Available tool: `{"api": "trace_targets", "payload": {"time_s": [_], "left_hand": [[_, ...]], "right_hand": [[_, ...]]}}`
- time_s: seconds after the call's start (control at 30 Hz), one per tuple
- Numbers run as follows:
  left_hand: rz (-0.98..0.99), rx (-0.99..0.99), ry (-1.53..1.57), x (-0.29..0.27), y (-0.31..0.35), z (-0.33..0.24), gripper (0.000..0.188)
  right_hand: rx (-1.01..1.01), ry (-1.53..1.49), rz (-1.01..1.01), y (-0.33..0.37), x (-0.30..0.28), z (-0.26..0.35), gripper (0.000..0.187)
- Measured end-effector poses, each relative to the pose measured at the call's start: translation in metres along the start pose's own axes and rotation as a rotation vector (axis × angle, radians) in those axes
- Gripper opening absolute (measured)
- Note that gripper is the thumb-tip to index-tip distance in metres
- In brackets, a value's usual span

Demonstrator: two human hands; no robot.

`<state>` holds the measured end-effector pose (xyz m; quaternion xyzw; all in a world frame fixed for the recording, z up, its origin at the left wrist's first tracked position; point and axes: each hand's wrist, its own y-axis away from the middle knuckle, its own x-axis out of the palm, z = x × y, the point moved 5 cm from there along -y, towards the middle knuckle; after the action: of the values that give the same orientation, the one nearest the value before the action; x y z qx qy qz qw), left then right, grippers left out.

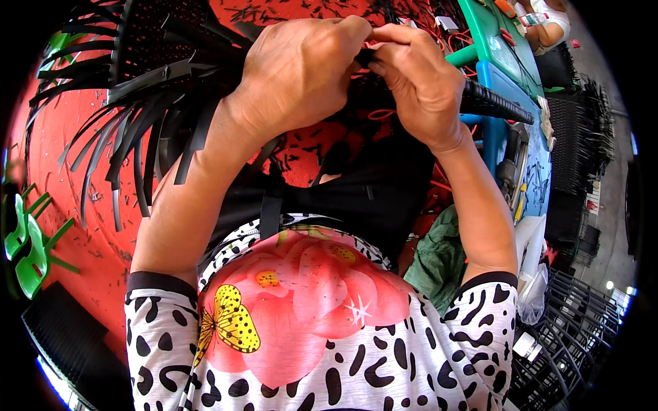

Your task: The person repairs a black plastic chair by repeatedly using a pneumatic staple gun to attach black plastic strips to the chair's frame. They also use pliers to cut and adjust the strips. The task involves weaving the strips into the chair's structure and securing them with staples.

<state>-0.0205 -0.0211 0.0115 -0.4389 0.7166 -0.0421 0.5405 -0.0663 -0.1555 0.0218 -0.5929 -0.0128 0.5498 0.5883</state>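
Note:
My left hand (295, 75) and my right hand (425, 85) meet at the top middle, both with fingers closed in a pinch. A short bit of black strip (364, 56) shows between them; the fingertips partly hide it. Beside my left hand spreads a black woven piece (147, 41) with small holes. Many loose flat black strips (147, 116) fan out from it past my left wrist. To the right of my right hand a black ribbed, wrapped edge (497, 103) sticks out; how it joins the woven piece is hidden.
Black scraps litter the red floor (89, 253). Green chairs (31, 246) stand at far left. A blue table (538, 171) with tools and a green table (500, 48) are on the right, near another person (548, 27). Black woven panels (572, 130) lie beyond; dark green cloth (439, 260) sits close by.

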Motion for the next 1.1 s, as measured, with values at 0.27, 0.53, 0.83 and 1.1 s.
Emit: {"api": "trace_targets", "payload": {"time_s": [0.27,0.53,0.83,1.1], "left_hand": [[-0.036,-0.05,-0.003,0.001,0.006,-0.006,0.03],[-0.148,0.004,-0.01,-0.001,0.013,-0.02,0.032],[-0.126,0.141,-0.063,0.004,0.014,-0.02,0.028],[-0.024,0.093,-0.06,-0.001,0.009,-0.016,0.023]], "right_hand": [[0.387,-0.176,0.316,-0.013,0.001,-0.01,0.007],[0.714,-0.32,0.551,-0.024,0.0,-0.019,0.006],[0.586,-0.371,0.494,-0.003,0.001,-0.04,0.012],[0.259,0.526,0.204,0.047,-0.079,-0.028,0.05]]}}
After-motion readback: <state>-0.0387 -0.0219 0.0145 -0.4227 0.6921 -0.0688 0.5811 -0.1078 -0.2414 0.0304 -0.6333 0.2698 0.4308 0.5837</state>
